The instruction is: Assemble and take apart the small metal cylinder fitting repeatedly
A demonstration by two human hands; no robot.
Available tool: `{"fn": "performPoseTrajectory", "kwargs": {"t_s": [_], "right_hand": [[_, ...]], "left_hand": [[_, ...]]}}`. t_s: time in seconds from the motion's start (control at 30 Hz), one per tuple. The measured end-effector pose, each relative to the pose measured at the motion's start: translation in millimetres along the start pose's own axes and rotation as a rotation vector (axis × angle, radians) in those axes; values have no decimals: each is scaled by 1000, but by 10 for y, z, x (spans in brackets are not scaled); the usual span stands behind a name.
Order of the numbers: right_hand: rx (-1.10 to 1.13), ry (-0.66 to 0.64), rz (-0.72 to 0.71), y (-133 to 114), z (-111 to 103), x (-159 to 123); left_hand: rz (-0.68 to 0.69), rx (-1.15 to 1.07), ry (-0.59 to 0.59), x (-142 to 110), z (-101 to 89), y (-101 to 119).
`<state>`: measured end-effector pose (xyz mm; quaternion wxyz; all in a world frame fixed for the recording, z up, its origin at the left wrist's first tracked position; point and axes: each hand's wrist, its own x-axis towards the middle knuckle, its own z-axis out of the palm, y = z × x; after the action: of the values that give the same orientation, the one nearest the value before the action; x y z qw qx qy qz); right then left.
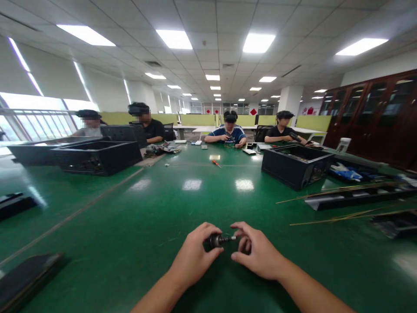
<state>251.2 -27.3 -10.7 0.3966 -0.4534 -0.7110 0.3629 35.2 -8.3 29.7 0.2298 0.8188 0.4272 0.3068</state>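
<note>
My left hand point(197, 254) is closed around a dark cylindrical part with a stepped metal shaft point(216, 240), gripping it between thumb and fingers. The shaft points right and ends in a pale tip. Just beyond that tip, my right hand point(257, 251) is curved with thumb and forefinger apart, and no object shows between them. Whether a finger touches the tip is hard to make out. Both hands are over the near part of the green table point(156, 217).
An orange-handled screwdriver point(216, 163) lies farther off. Black computer cases stand left point(100, 158) and right point(296, 167). Thin brass-coloured rods point(339, 217) and a black metal rail point(352, 197) lie right; a dark flat panel point(29, 278) is near left. Several people sit across the table.
</note>
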Motion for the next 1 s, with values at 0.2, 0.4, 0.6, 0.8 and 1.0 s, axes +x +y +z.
{"fn": "performPoseTrajectory", "kwargs": {"t_s": [0.2, 0.4, 0.6, 0.8, 1.0], "right_hand": [[-204, 73, -55, -121, 75, -54], [-227, 102, -110, -156, 74, -71], [-265, 88, -122, -170, 66, -77], [-280, 70, -143, -163, 91, -70], [-281, 65, -139, -172, 75, -77]], "left_hand": [[-10, 4, -33, -61, 7, -79], [24, -74, -15, -131, 68, 17], [26, -81, -38, -173, 108, 17], [25, -73, -16, -159, 129, 32], [40, -80, -7, -158, 134, 20]]}}
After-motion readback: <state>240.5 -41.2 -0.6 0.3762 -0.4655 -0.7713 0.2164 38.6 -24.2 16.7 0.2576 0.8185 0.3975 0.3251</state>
